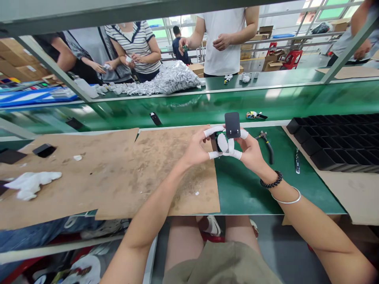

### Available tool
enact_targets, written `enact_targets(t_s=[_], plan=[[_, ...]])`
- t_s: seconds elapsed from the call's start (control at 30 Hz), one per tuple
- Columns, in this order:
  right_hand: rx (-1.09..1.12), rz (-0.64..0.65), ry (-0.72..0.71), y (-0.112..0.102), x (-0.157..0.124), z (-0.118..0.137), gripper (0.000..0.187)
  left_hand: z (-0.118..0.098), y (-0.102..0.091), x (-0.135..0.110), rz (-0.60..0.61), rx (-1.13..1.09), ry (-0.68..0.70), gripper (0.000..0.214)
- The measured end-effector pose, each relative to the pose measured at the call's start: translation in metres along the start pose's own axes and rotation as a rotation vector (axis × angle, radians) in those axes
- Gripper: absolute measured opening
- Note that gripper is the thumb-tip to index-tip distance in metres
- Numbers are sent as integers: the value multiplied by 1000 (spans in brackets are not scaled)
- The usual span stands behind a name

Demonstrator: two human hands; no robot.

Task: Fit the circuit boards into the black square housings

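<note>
Both of my hands wear white finger covers and meet over the green mat. My left hand grips the side of a small black housing that shows a green circuit board inside. My right hand holds a flat black cover with two metal prongs, tilted up above the housing. Its white-covered fingers partly hide the board. Diagonal cutters with black handles lie just right of my right hand. Farther right is a small slim tool.
Rows of black housings stand at the right. Brown paper covers the left bench, with a white cloth on it. A green conveyor belt runs behind, carrying a small circuit assembly. Several people work beyond, near a heap of white parts.
</note>
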State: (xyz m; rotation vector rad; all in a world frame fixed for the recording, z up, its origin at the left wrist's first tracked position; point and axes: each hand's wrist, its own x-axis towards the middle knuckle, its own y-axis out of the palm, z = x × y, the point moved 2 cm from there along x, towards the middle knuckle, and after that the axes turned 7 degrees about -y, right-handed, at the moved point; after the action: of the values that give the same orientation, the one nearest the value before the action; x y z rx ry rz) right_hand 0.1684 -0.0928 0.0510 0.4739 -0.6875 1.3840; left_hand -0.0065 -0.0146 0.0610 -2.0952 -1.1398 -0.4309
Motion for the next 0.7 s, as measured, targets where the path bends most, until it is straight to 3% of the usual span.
enact_targets(t_s=[0.7], plan=[[-82, 45, -39, 0, 0, -2, 50, 6, 0, -3, 4, 44, 38, 65]])
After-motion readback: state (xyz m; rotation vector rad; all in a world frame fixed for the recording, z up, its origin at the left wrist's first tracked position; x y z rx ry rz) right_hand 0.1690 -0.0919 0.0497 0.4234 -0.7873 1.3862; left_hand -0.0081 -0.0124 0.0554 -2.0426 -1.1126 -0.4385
